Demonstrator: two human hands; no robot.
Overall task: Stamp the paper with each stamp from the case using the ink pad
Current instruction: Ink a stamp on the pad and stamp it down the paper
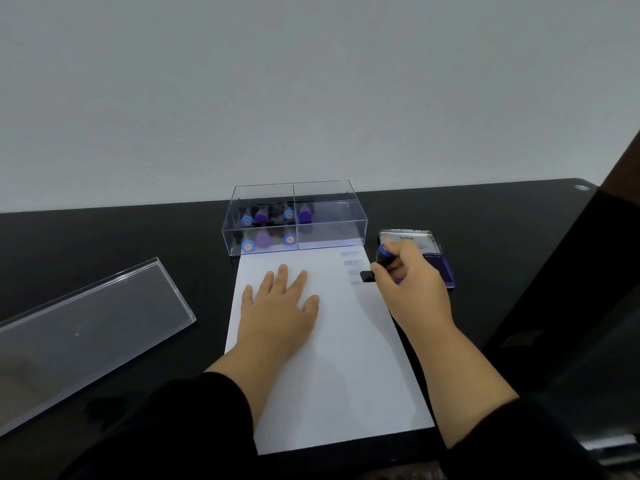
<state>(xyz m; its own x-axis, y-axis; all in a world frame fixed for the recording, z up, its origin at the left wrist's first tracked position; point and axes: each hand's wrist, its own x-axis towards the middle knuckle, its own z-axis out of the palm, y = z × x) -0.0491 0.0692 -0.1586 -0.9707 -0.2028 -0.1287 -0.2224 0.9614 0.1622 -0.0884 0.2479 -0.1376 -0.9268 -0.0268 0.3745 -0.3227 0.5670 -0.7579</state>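
1. The stamp [381, 259] is grasped in the right hand [407, 271] at the far right edge of the paper [329, 358]. Its blue knob points away, and its dark base pokes out to the left of the fingers, over the sheet's edge. Most of its body is buried in the fist, and whether the base touches the paper cannot be told.
2. Just left of the stamp runs a column of purple prints [351, 263] reading "AMENDED"; the lower ones are cut off by the stamp and hand, so only their first letters show.
3. The left hand [280, 303] lies flat and open on the far half of the paper, fingers spread, holding nothing.
4. The ink pad [446, 271] sits open just right of the paper, largely hidden behind the right hand. Only a strip of purple pad and its raised metal lid [420, 240], with unreadable lettering, can be seen.
5. The clear case [294, 216] stands at the paper's far edge. Blue and purple stamp knobs [263, 216] fill its left half; reflections in the plastic make an exact count uncertain. Its right half looks bare.
6. The case's clear lid [86, 334] lies on the black table [121, 237] at the near left, cut off by the frame edge.
7. Black sleeves [190, 427] cover both forearms at the near edge.
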